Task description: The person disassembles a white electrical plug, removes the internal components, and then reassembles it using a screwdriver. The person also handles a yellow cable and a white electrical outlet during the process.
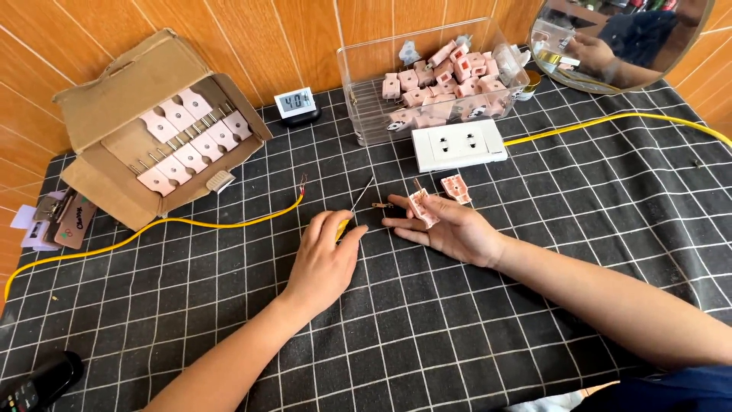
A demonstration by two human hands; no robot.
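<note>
Left hand [324, 259] closed around a yellow-handled screwdriver [352, 214], tip toward a small metal prong [382, 204]. Right hand [450, 227] open, palm up, pink plug half [422, 207] on its fingertips; second half [456, 188] just beyond. Open cloth [427, 336] nearer the person; white socket [459, 145] well apart.

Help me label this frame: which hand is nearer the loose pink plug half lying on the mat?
Right. The right hand lies just below the pink plug half, fingertips close beside it. The left hand rests farther left, on a yellow-handled screwdriver.
</note>
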